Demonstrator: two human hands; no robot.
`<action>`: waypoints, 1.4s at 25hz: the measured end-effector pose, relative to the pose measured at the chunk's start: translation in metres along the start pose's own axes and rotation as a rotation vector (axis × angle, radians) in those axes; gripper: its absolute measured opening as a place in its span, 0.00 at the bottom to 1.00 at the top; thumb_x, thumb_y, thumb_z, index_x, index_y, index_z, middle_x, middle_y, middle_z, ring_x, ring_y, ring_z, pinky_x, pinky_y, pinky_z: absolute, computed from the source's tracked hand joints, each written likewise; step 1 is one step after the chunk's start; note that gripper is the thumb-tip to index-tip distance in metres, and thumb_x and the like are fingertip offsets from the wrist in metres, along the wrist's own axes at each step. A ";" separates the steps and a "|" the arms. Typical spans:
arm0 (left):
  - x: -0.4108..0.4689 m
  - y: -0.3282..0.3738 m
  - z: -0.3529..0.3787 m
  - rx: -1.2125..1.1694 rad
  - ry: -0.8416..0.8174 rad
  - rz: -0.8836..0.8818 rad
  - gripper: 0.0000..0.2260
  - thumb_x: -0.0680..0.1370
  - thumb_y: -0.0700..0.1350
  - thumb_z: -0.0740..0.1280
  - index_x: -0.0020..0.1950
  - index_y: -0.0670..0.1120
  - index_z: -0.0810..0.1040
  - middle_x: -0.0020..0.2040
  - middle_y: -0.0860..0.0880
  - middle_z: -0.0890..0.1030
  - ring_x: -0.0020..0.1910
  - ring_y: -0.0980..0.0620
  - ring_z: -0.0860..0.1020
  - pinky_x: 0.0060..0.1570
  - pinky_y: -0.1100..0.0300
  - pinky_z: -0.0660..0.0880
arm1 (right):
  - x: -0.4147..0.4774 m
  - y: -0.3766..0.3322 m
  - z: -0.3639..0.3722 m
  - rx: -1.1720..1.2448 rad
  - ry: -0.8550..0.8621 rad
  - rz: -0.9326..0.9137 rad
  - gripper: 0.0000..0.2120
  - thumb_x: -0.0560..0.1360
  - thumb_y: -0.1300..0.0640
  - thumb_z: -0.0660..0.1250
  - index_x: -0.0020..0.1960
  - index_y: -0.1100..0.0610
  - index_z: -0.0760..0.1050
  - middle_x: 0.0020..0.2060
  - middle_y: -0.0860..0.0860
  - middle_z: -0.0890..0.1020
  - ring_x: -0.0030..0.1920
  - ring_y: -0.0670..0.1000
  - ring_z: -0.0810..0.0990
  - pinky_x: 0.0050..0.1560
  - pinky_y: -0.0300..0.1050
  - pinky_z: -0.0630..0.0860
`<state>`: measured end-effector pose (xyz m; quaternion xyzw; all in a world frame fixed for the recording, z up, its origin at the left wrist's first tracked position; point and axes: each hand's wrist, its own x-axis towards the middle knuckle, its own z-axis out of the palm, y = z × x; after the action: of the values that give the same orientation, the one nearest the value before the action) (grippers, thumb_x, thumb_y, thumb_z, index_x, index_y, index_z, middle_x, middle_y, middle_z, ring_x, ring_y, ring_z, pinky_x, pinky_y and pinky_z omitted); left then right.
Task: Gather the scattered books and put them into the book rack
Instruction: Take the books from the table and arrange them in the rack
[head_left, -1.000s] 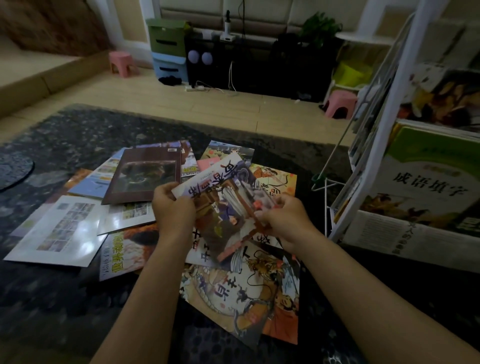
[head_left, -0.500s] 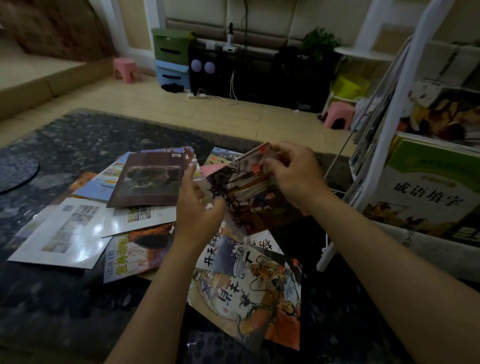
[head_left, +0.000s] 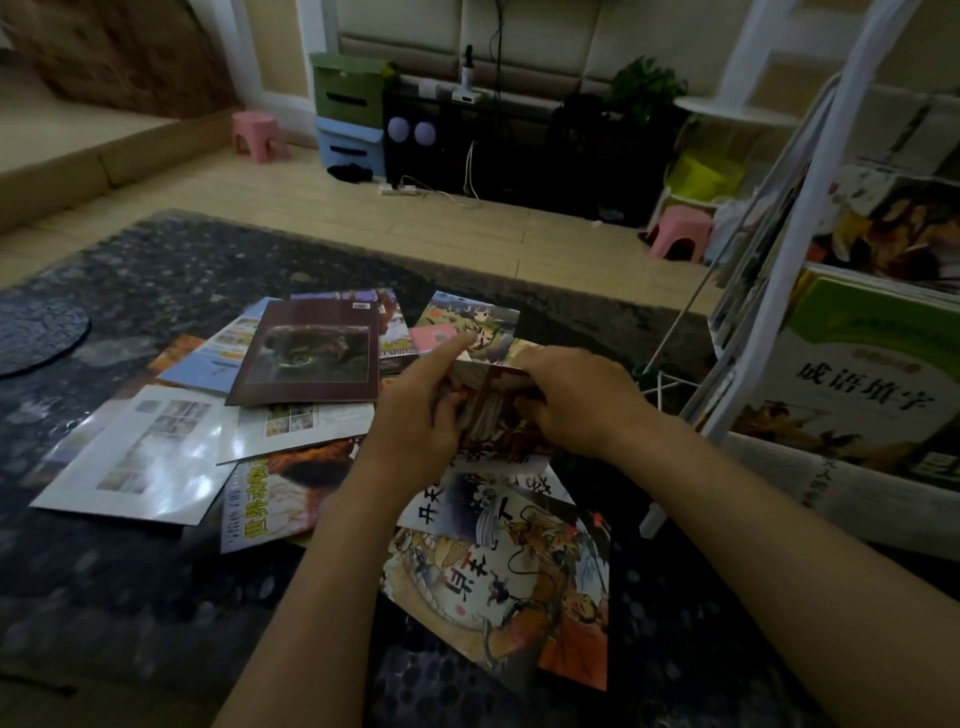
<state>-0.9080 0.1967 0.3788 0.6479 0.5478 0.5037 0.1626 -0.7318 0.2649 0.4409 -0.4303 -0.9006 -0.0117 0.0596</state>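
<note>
Here both hands grip one book (head_left: 493, 415) just above the pile (head_left: 306, 353) on the rug (head_left: 182, 260). The left hand (head_left: 415, 421) curls on its left edge, forefinger straight; the right hand (head_left: 576, 400) clasps its top. In the rack (head_left: 779, 234) beside, a green cover (head_left: 862, 384) reads 成语填字.

The free ground is the dark rug (head_left: 156, 270) to the left of and beyond the scattered books (head_left: 311, 353) — bare right up to the wood floor (head_left: 363, 218). The heap itself lies cover over cover. Above its middle the left hand (head_left: 410, 415) and right hand (head_left: 576, 400) grip one book (head_left: 493, 415), closing that way. Toward the book rack (head_left: 769, 291) only a narrow strip of rug lies free — the rack's wire foot (head_left: 644, 372) juts into it and the right forearm crosses it. A green book (head_left: 872, 364) stands face-out in the lower pocket.
</note>
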 end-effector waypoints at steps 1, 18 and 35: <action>0.000 -0.001 0.000 0.032 0.013 0.010 0.26 0.77 0.30 0.62 0.71 0.51 0.70 0.58 0.49 0.77 0.53 0.54 0.76 0.51 0.66 0.76 | -0.003 0.004 0.000 -0.034 -0.026 0.034 0.17 0.78 0.52 0.65 0.66 0.49 0.72 0.60 0.51 0.79 0.58 0.55 0.78 0.48 0.49 0.76; 0.117 0.210 -0.016 -0.051 0.137 0.273 0.23 0.75 0.36 0.71 0.62 0.58 0.71 0.51 0.59 0.78 0.52 0.54 0.80 0.51 0.50 0.80 | -0.080 0.082 -0.229 0.127 0.386 0.010 0.14 0.75 0.56 0.73 0.56 0.55 0.73 0.50 0.54 0.78 0.51 0.57 0.78 0.50 0.54 0.77; 0.190 0.290 0.143 0.659 0.023 0.468 0.13 0.74 0.41 0.68 0.57 0.43 0.73 0.52 0.43 0.74 0.45 0.41 0.75 0.37 0.50 0.75 | -0.129 0.248 -0.237 -0.224 0.481 0.219 0.13 0.78 0.58 0.67 0.62 0.57 0.71 0.57 0.56 0.75 0.59 0.59 0.76 0.48 0.51 0.75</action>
<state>-0.6517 0.3112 0.6276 0.7668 0.5194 0.3318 -0.1793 -0.4358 0.3036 0.6535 -0.5137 -0.8019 -0.2064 0.2246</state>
